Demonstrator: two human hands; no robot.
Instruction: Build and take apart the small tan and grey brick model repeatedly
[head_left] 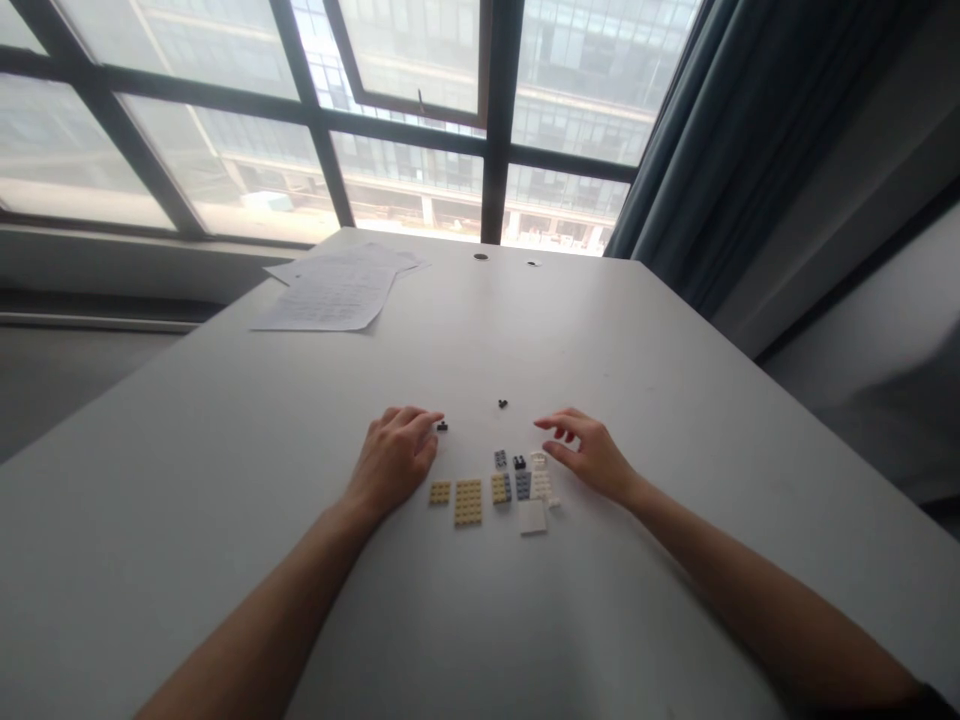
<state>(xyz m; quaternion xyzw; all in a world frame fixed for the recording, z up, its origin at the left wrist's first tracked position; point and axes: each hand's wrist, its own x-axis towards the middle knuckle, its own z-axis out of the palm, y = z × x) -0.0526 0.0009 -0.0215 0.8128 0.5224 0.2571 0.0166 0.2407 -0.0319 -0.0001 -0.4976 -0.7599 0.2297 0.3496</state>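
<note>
My left hand point(399, 448) rests on the white table with its thumb and index finger apart. Right at the index fingertip is a small black toy brick piece point(442, 427); I cannot tell whether the finger touches it. To the right, my right hand point(589, 450) hovers at the table, fingers loosely curved and apart, holding nothing. Its thumb is close to a small white brick point(538, 460). Between and below the hands lie a large tan plate point(468, 502), a small tan plate point(440, 493), a grey plate point(523, 486) and a smooth white square tile point(533, 517).
Another small black piece point(502, 403) lies farther out on the table point(525, 340). A black brick point(519, 462) and a grey studded piece point(500, 459) sit among the others. Printed papers point(330, 295) lie at the back left. A window and a dark curtain point(720, 150) stand beyond.
</note>
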